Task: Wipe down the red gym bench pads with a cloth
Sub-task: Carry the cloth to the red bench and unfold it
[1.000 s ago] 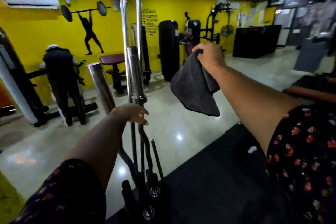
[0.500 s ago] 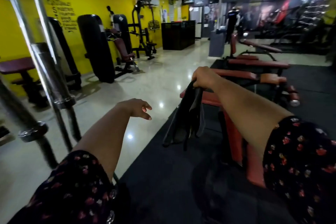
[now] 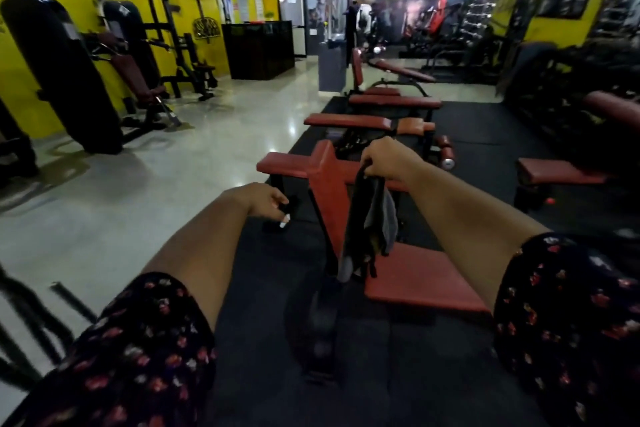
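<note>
A red padded bench (image 3: 420, 279) stands right in front of me on a black mat, its back pad (image 3: 327, 191) rising away from the seat. My right hand (image 3: 388, 158) grips a dark grey cloth (image 3: 372, 225) by its top; the cloth hangs down over the bench where seat and back pad meet. My left hand (image 3: 266, 201) hovers empty to the left of the bench, fingers loosely curled. More red benches (image 3: 349, 121) line up behind the first one.
A black rubber mat (image 3: 485, 135) lies under the benches, with pale tiled floor (image 3: 207, 135) to the left. Black machines (image 3: 62, 73) stand along the yellow wall. Another red bench (image 3: 557, 172) sits to the right. A dark counter (image 3: 259, 48) stands far back.
My view has swung right, from the barbell rack to the row of red benches. The nearest bench is now directly below my hands, and the cloth hangs lower, over its pads.
</note>
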The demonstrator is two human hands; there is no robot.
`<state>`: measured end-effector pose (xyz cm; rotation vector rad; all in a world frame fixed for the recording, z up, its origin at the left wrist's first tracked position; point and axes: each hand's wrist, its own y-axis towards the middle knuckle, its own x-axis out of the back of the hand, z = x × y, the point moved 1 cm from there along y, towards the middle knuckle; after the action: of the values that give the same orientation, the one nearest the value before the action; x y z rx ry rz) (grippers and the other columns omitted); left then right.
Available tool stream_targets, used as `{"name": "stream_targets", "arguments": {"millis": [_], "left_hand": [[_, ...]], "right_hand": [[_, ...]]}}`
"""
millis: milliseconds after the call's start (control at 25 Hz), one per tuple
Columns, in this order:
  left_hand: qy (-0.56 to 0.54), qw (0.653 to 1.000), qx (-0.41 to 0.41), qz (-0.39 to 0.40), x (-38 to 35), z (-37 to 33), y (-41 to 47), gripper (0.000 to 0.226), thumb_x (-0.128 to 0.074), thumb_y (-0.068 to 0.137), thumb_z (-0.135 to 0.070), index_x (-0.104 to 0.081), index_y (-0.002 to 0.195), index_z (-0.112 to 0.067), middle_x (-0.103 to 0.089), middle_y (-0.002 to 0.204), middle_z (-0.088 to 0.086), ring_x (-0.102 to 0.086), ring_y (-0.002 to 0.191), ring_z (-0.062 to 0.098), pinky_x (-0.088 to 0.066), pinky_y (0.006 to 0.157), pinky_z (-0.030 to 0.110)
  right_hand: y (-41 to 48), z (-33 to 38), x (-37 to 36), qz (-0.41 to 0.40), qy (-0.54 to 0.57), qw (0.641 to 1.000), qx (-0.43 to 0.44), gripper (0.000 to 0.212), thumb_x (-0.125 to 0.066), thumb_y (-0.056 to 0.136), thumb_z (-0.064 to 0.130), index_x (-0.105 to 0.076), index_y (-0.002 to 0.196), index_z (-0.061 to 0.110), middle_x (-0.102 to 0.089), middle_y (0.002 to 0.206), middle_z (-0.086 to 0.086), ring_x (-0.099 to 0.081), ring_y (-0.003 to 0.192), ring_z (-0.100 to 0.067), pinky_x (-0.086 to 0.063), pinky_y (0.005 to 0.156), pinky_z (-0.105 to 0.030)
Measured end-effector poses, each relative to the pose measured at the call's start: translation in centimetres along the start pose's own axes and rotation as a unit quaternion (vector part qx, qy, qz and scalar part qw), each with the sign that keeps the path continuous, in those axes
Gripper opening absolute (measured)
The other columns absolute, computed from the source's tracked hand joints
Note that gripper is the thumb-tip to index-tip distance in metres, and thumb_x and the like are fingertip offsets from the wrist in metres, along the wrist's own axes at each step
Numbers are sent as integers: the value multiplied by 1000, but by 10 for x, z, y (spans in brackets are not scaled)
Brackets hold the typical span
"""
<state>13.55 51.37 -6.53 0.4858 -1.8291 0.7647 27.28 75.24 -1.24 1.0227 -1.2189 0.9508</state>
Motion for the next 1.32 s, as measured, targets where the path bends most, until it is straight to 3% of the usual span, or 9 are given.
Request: {"name": "stream_targets", "arguments": {"millis": [80, 320, 520, 720, 1160, 1320], "left_hand": [[-1, 1000, -16, 15, -19, -47, 9, 65, -73, 83, -41, -49, 141, -24, -55, 137, 1, -52, 125, 18, -36, 104, 27], [-11, 998, -54, 43, -54, -135, 41, 66, -75, 83, -38, -49, 141, -22, -55, 138, 2, -52, 125, 17, -36, 104, 25], [16, 996, -72, 55, -64, -173, 90, 68, -75, 82, -42, -49, 141, -22, -56, 138, 2, -53, 125, 16, -39, 109, 31], [5, 995, -82, 54, -64, -185, 163, 63, -75, 82, -39, -52, 138, -22, -58, 134, 2, -54, 124, 15, -40, 107, 29], [-40, 994, -66, 74, -41, -191, 314, 62, -74, 84, -39, -51, 139, -23, -58, 135, 3, -54, 124, 18, -39, 108, 32], [-64, 995, -41, 71, -40, -189, 345, 62, -71, 85, -43, -50, 140, -23, -57, 136, 3, -53, 124, 20, -36, 106, 29]], "right_hand": [[-30, -40, -4, -12, 4, 999, -32, 20, -65, 84, 20, -71, 103, 21, -66, 103, -8, -63, 97, -31, -54, 78, -40], [-79, -128, -19, -41, -3, 995, -87, 28, -59, 89, 26, -65, 115, 19, -65, 109, -9, -62, 100, -31, -48, 72, -37], [-74, -181, -33, -59, 44, 990, -116, 30, -61, 88, 31, -66, 116, 21, -65, 107, -9, -61, 101, -32, -46, 73, -36], [-28, -218, -53, -68, 59, 989, -116, 27, -61, 88, 33, -67, 110, 20, -66, 102, -8, -62, 94, -29, -42, 68, -31], [113, -277, -69, -34, 45, 994, -91, 26, -61, 89, 30, -64, 110, 15, -65, 103, -7, -63, 95, -29, -54, 77, -39], [161, -291, -79, -37, 58, 995, -69, 28, -62, 88, 33, -66, 109, 14, -65, 101, -7, -63, 93, -29, -53, 72, -37]]}}
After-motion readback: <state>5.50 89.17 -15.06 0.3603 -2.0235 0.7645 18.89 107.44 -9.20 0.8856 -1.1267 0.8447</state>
